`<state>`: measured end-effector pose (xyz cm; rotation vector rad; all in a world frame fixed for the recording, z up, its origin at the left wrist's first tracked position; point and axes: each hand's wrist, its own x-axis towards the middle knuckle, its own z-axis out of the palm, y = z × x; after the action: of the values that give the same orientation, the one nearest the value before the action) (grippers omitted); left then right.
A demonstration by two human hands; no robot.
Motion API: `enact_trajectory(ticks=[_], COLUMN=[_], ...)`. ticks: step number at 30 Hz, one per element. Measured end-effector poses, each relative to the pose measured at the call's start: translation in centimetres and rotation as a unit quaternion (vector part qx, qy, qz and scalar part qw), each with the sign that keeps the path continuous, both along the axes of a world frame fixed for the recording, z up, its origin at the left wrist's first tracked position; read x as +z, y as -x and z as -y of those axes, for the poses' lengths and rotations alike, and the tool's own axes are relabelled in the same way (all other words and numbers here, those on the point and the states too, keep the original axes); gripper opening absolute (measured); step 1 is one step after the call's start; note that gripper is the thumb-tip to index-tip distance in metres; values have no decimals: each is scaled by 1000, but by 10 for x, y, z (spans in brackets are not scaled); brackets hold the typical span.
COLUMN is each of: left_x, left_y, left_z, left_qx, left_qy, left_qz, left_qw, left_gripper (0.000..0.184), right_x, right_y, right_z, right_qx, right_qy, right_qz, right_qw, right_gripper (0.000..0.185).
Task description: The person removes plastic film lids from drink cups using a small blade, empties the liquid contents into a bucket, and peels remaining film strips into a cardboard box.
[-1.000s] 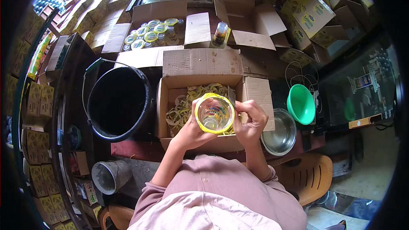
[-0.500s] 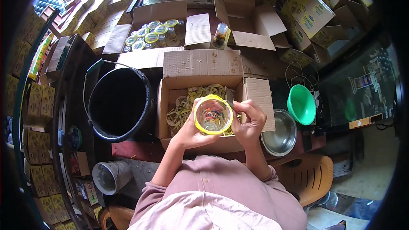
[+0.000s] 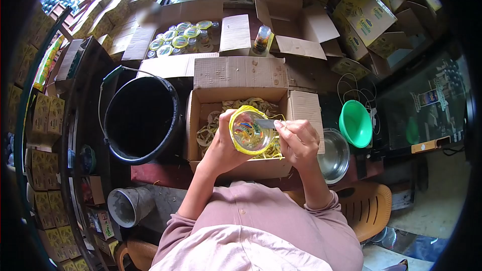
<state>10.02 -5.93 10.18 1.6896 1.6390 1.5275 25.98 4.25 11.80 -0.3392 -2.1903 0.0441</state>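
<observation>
My left hand (image 3: 219,145) is wrapped round the side of a clear cup (image 3: 248,143) with a yellow rim, its open mouth turned up toward me. Colourful print shows through the cup's wall. In my right hand (image 3: 299,141) a small knife (image 3: 265,123) is pinched between thumb and fingers; its grey blade points left across the cup's rim. Whether the edge touches the rim I cannot tell. Both hands are above an open cardboard box (image 3: 241,73), where yellowish printed strips (image 3: 208,129) lie in a loose heap.
A black bucket (image 3: 173,120) stands left of the box. On the right are a steel bowl (image 3: 335,163) and a green bowl (image 3: 355,125). Behind, a carton (image 3: 188,7) holds several lidded cups (image 3: 179,41), beside a standing bottle-like container (image 3: 261,40). A grey bucket (image 3: 122,208) is lower left.
The knife has swung from upright beside the cup to lying across its rim. My right hand has shifted slightly right and down, and the cup has tilted a little.
</observation>
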Motion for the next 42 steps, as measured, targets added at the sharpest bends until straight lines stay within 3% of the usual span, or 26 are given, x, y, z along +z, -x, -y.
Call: enact_trajectory(ticks=[4, 8, 15, 19, 31, 42], left_x=[-3, -2, -1, -4, 5, 8], left_y=[0, 2, 6, 8, 9, 9], left_z=[1, 1, 1, 2, 7, 9], left_qx=[-3, -2, -11, -18, -27, -62], left_qy=[14, 23, 54, 66, 112, 78], left_qz=[7, 18, -3, -7, 1, -22], left_qw=[1000, 1000, 998, 998, 993, 995], left_gripper=[82, 81, 79, 78, 79, 78], right_x=[4, 10, 23, 32, 37, 28], right_y=[4, 10, 5, 6, 11, 13], right_z=[-1, 6, -21, -28, -24, -21], right_qx=[13, -17, 81, 68, 81, 4], right_qy=[11, 264, 221, 89, 28, 4], right_qz=[-6, -162, 9, 117, 154, 129], right_qw=[1000, 951, 972, 987, 984, 992], right_gripper=[26, 24, 24, 12, 8, 12])
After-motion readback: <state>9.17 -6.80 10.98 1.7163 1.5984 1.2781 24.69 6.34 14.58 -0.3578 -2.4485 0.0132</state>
